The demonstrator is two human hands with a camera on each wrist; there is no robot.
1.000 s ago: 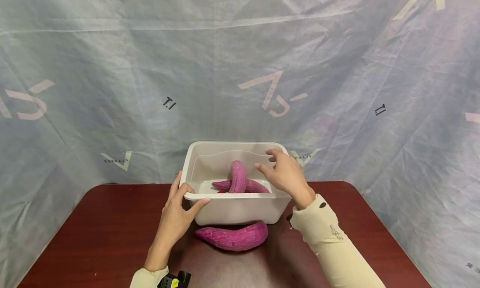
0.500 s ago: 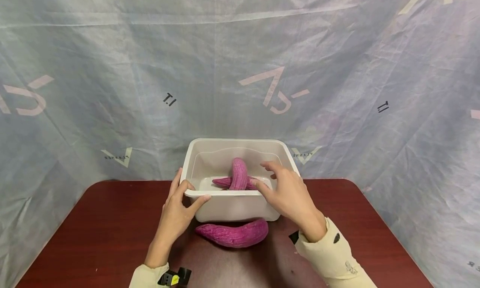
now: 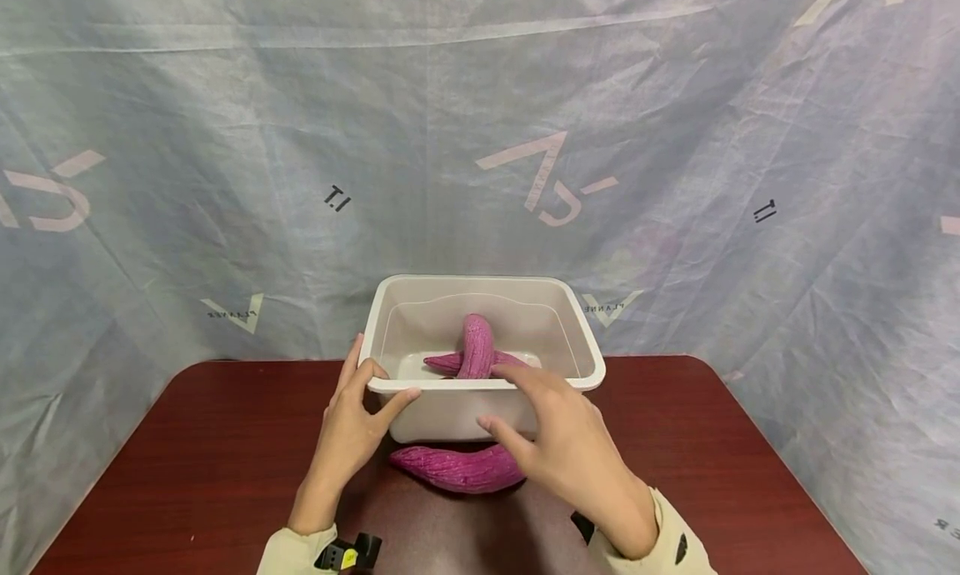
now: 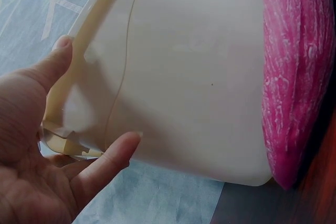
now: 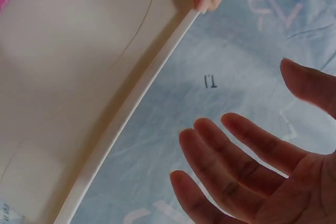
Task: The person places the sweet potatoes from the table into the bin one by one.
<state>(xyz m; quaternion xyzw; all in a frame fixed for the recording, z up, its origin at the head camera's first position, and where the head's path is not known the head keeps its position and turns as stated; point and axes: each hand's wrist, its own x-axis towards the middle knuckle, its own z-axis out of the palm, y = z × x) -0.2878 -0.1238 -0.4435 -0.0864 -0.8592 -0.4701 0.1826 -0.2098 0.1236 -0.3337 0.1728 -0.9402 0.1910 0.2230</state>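
Observation:
A white plastic bin [image 3: 450, 412] stands on the table. My left hand [image 3: 352, 425] grips its front left corner by the rim, thumb toward the front wall, as the left wrist view of this hand [image 4: 31, 135] also shows. Inside, one purple sweet-potato-like vegetable [image 3: 477, 346] lies across another [image 3: 442, 362]. A third such vegetable [image 3: 457, 468] lies before the bin, its right end covered by my right hand [image 3: 570, 442]. That hand hovers over the front rim, fingers spread and holding nothing. In the right wrist view its fingers [image 5: 236, 166] are apart from the bin's rim [image 5: 131, 108].
The dark red table [image 3: 240, 450] extends to both sides of the bin. Close behind it hangs a grey printed cloth [image 3: 420, 142], which also encloses the left and right sides. A small black device [image 3: 348, 552] sits at my left wrist.
My right hand has moved from the bin's right rim toward me and left, to above the front rim. My left hand keeps its hold on the corner.

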